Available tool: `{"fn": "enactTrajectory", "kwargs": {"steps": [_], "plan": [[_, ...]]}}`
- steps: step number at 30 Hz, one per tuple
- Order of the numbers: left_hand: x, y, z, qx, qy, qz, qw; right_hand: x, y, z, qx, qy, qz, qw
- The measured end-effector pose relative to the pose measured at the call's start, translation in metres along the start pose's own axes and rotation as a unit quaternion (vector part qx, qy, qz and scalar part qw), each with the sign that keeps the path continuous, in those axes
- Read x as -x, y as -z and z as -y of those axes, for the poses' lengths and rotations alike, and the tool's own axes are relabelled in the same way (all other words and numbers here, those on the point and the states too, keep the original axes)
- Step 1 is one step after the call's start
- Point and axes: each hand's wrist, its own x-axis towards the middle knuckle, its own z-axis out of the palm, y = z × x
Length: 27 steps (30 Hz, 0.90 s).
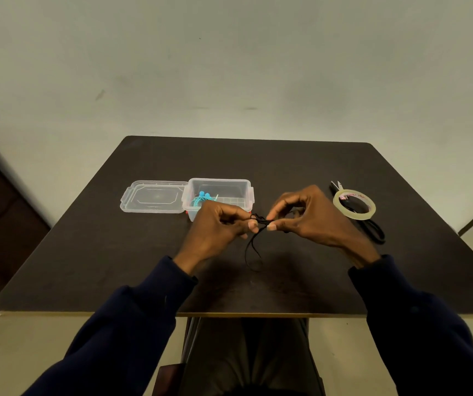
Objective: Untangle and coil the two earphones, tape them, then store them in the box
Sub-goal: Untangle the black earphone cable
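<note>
- Writing: the only print in view is red lettering on the inner core of the roll of clear adhesive tape [355, 216]. It is too small and blurred to read. No brand or label shows on anything else.
- Earphones, two: one thin black corded earphone [253, 247] and one bright blue corded earphone [202, 198].
- The black earphone is held up between both hands, above the middle of the dark brown tabletop [143, 252]. A small tangle of cord sits at the fingertips, and a loop hangs down from it towards the tabletop.
- The left hand [218, 224] has its grip clamped on the black cord, with thumb and curled fingers pinching the left side of the tangle.
- The right hand [309, 215] has its grip clamped on the same cord. Thumb and forefinger pinch the right side of the tangle, and the other fingers arch above it.
- The two hands sit close together, fingertips almost meeting.
- The blue earphone lies bundled inside the box, at its left end.
- Box, one: a clear rectangular plastic box [246, 192], open, standing on the tabletop just behind the left hand.
- Lid, one: a clear flat plastic lid [152, 197] lying just left of the box, touching or nearly touching it.
- Tape roll, one: it lies flat to the right of the right hand.
- Cutters, one pair: small black-handled snips [353, 205] lie under the tape roll. The metal tips poke out behind it and the handle loop in front.
- Sleeves, two: dark navy [143, 310], one on each forearm.
</note>
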Motion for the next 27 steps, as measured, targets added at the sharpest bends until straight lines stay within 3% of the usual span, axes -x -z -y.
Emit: {"fn": "enactTrajectory", "kwargs": {"steps": [7,14,27], "plan": [[0.001,0.001,0.006,0.058,0.011,-0.004,0.998,0.003,-0.003,0.004,-0.030,0.012,-0.017,0.999],[0.004,-0.003,0.014,0.187,0.115,0.008,0.976,0.004,-0.016,0.003,-0.003,0.022,-0.059,0.998],[0.011,-0.008,0.019,0.219,0.156,-0.021,0.963,0.005,-0.029,0.006,0.014,0.016,-0.054,0.998]]}}
